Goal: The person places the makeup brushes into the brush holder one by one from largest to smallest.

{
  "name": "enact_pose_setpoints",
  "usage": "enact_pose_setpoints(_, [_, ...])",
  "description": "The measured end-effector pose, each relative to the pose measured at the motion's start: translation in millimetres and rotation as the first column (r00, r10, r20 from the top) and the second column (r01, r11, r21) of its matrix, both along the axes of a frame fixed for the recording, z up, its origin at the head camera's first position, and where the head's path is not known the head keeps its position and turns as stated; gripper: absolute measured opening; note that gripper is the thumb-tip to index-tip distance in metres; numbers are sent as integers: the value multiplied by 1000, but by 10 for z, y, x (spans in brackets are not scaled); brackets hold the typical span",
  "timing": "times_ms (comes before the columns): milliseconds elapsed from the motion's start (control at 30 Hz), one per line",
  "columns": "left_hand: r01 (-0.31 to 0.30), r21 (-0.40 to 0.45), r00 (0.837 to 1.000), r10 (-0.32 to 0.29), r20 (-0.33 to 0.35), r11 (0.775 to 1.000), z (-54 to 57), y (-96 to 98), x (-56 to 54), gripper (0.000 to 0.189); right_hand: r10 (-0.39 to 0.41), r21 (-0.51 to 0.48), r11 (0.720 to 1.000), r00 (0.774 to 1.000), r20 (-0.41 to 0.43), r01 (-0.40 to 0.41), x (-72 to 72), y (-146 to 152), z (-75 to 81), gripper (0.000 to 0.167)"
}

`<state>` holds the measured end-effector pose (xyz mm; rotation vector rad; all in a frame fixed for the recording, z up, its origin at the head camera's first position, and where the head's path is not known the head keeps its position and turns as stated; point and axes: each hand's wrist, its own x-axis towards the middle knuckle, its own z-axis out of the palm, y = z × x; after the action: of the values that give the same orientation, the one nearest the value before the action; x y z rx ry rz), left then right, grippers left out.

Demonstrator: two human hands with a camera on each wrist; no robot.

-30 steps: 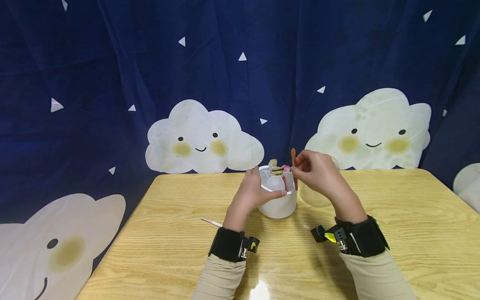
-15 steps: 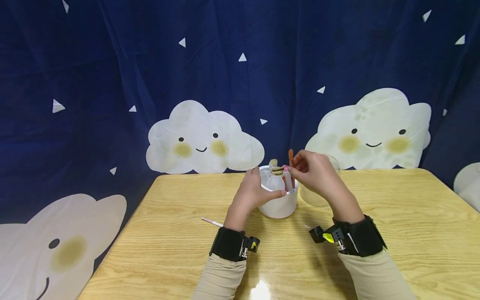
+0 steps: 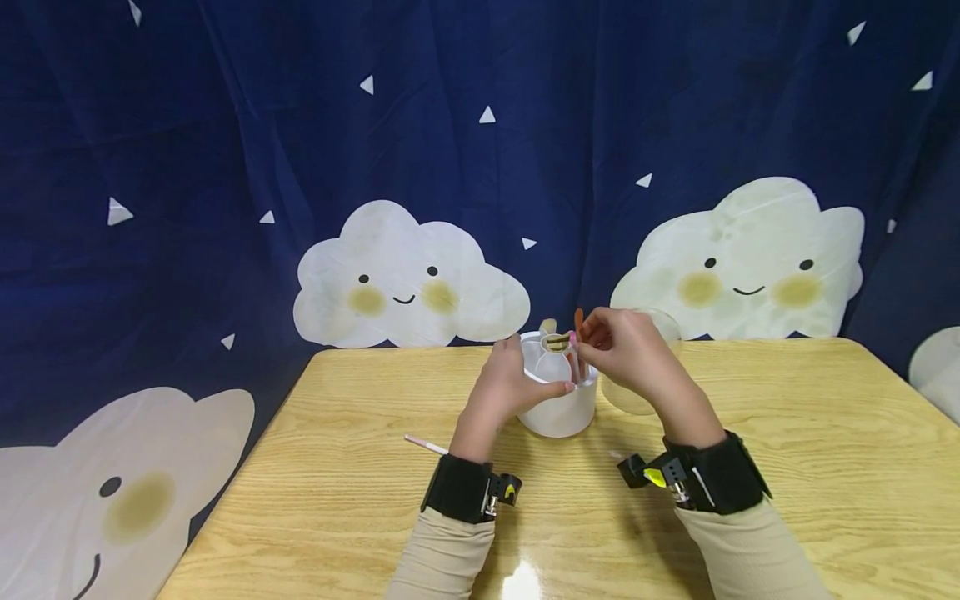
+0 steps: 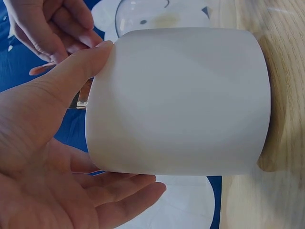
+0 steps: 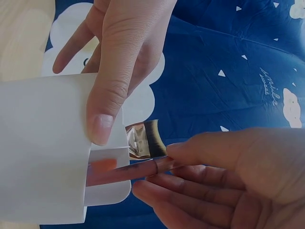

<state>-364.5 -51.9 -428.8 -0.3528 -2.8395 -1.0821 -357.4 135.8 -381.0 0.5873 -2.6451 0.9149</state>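
Observation:
My left hand [image 3: 504,383] grips a white round holder [image 3: 558,415] with inner compartments, standing on the table. Its thumb presses the near rim while the fingers reach round the left side. Over the holder's right side, my right hand [image 3: 628,348] pinches a slim pinkish-brown stick [image 5: 136,171], whose lower part is inside a compartment. An orange end of a stick [image 3: 578,319] shows above those fingertips. In the right wrist view, an orange piece [image 5: 103,164] lies beside the stick inside the holder. A makeup brush [image 5: 143,139] with dark-tipped bristles and a shiny ferrule sticks out of the holder.
A clear round cover [image 3: 632,398] stands behind and right of the holder, partly behind my right hand. A thin pink-and-white stick [image 3: 425,443] lies on the wooden table [image 3: 360,500] by my left wrist. A blue cloud-print curtain [image 3: 450,167] hangs behind the table.
My right hand has shifted left and slightly down, and the orange stick end has lowered with it toward the holder. The left hand and holder keep their place.

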Motion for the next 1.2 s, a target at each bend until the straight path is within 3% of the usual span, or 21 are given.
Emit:
enact_pose_setpoints(400, [-4, -6, 1000, 4, -24, 1000, -17, -5, 8, 103, 40, 32, 999, 999, 34, -41, -38, -9, -58, 8])
enact_pose_setpoints(1200, [-15, -57, 999, 13, -38, 998, -5, 5, 17, 105, -28, 97, 995, 992, 124, 16, -51, -40, -83, 11])
